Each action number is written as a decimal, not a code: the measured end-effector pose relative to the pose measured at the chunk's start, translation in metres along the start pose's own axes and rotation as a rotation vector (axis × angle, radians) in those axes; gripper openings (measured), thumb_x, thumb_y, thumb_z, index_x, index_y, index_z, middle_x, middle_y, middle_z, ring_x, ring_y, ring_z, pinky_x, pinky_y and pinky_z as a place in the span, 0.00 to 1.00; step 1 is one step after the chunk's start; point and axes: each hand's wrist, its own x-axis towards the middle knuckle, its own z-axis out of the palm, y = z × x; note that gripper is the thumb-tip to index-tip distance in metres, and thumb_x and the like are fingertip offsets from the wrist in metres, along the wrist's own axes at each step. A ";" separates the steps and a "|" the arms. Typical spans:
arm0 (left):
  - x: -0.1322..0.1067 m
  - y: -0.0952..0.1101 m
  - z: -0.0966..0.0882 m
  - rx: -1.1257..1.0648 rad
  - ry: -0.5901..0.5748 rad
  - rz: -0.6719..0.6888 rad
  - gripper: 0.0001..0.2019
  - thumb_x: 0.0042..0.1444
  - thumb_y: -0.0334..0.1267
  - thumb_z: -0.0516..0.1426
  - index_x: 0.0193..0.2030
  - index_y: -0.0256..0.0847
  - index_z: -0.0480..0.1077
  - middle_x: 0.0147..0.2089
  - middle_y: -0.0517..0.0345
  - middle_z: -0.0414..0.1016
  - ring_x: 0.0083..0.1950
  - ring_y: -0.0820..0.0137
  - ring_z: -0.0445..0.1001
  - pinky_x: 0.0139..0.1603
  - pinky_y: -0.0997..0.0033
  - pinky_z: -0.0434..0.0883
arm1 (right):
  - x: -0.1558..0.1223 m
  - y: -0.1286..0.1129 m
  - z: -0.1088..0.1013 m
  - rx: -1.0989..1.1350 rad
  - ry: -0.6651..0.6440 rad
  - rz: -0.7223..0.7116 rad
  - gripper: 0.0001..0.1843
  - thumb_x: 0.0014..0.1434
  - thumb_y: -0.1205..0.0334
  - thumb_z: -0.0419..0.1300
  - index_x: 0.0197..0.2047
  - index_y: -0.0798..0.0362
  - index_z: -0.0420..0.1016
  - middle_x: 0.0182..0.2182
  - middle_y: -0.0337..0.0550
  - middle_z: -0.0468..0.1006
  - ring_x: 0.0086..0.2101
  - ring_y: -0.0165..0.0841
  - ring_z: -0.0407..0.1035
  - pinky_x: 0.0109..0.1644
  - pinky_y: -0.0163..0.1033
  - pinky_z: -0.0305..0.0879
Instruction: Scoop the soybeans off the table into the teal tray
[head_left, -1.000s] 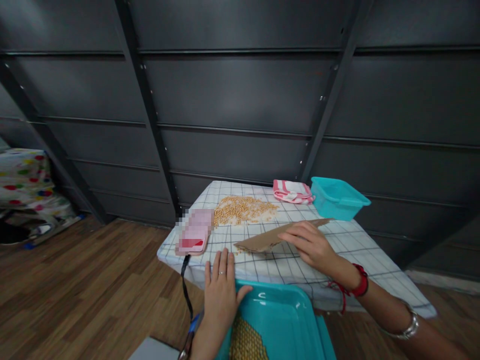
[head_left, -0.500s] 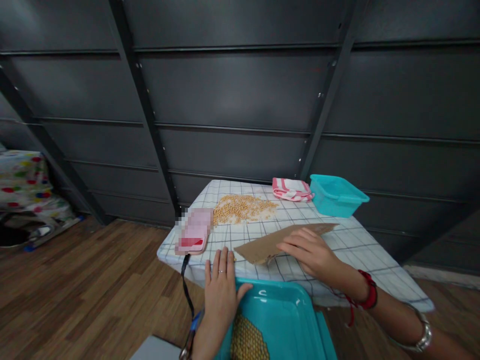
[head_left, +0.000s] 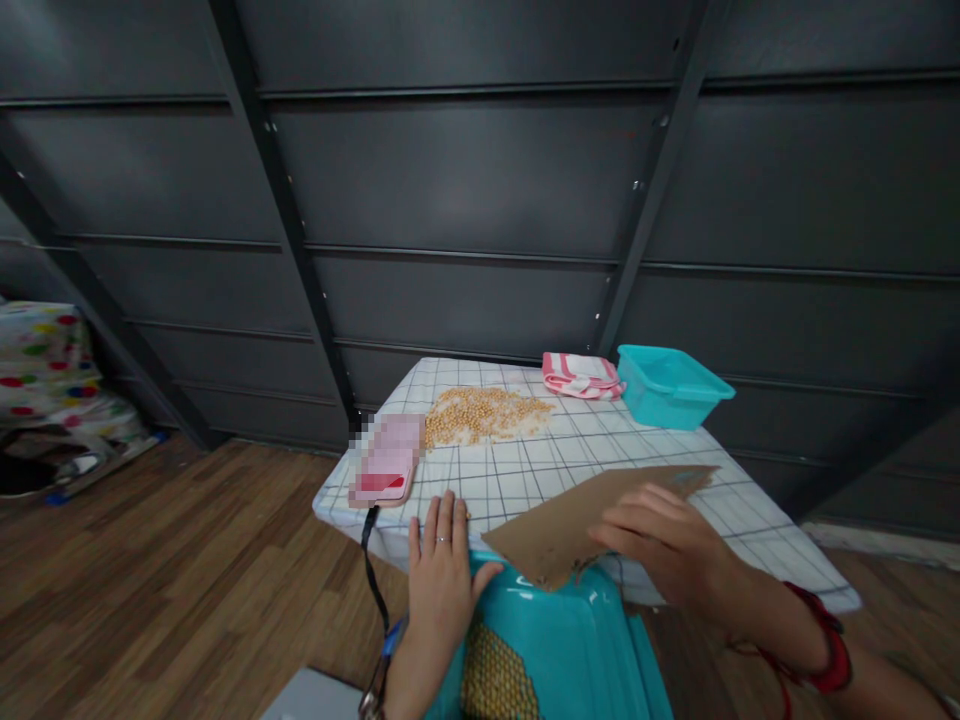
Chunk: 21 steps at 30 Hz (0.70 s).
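Teal tray (head_left: 570, 650), glossy, one: at the bottom edge of view, in front of the tabletop; a second teal rim (head_left: 651, 660) runs along its right side.

Yellow beans (head_left: 495, 675), one batch: inside the tray, gathered at its near left.

Flat grey object (head_left: 315, 698), one: lower left, partly cut off by the edge of view.

Left hand (head_left: 439, 585), with ring (head_left: 442, 540): laid palm down at the tray's far left corner, fingers straight and side by side, thumb spread out over the rim; grip flat, closed around nothing.

Black strap (head_left: 373, 570), one: hanging between the phone's near end and the left wrist.

Right hand (head_left: 667, 545), with red bracelet (head_left: 829, 640): grip pinching the cardboard piece between thumb and bent fingers.

Cardboard piece (head_left: 562, 530), brown, ragged along its near edge: slanted over the tabletop's front edge, its near left corner above the tray's far rim.

Tabletop (head_left: 517, 480): covered in white cloth with dark checks.

Phone (head_left: 388, 458), pink, pixelated: at the left of the tabletop.

Bean heap (head_left: 484, 413), yellow with whitish grains: spread just beyond the phone, to its right.

Towel (head_left: 580, 376), pink and white, folded: far edge, beside the turquoise box (head_left: 671, 388).

Wall (head_left: 465, 180): dark panels with ribs.
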 end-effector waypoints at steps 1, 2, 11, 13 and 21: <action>0.000 0.000 0.000 0.000 -0.006 -0.002 0.36 0.50 0.60 0.42 0.56 0.32 0.57 0.58 0.43 0.61 0.58 0.55 0.57 0.56 0.51 0.54 | -0.002 -0.002 -0.002 0.010 -0.014 0.004 0.14 0.60 0.71 0.42 0.39 0.53 0.67 0.30 0.39 0.71 0.31 0.27 0.61 0.37 0.36 0.57; 0.000 0.000 -0.001 -0.003 -0.013 -0.005 0.35 0.51 0.59 0.43 0.57 0.32 0.57 0.58 0.43 0.61 0.59 0.55 0.57 0.56 0.51 0.54 | -0.003 -0.003 -0.005 0.020 -0.027 0.004 0.14 0.60 0.71 0.42 0.39 0.53 0.67 0.30 0.39 0.71 0.30 0.27 0.61 0.36 0.35 0.57; -0.001 0.000 -0.002 0.003 0.014 0.017 0.34 0.51 0.56 0.46 0.57 0.31 0.55 0.58 0.42 0.61 0.59 0.55 0.57 0.57 0.50 0.52 | 0.004 -0.020 -0.033 -0.002 0.007 -0.055 0.13 0.60 0.72 0.43 0.41 0.55 0.66 0.29 0.41 0.72 0.29 0.27 0.63 0.35 0.35 0.61; -0.002 0.000 0.001 0.003 0.047 0.025 0.37 0.49 0.60 0.44 0.57 0.31 0.56 0.57 0.41 0.62 0.58 0.55 0.58 0.58 0.50 0.51 | 0.008 -0.022 -0.040 -0.005 0.028 -0.045 0.14 0.60 0.72 0.42 0.41 0.53 0.65 0.29 0.41 0.72 0.30 0.28 0.64 0.35 0.35 0.62; -0.001 0.002 0.003 -0.017 0.029 -0.004 0.39 0.49 0.63 0.40 0.56 0.31 0.57 0.57 0.41 0.63 0.58 0.54 0.58 0.58 0.49 0.49 | 0.016 -0.001 -0.032 -0.039 0.129 0.018 0.17 0.54 0.78 0.45 0.42 0.52 0.65 0.31 0.40 0.73 0.33 0.29 0.65 0.36 0.35 0.64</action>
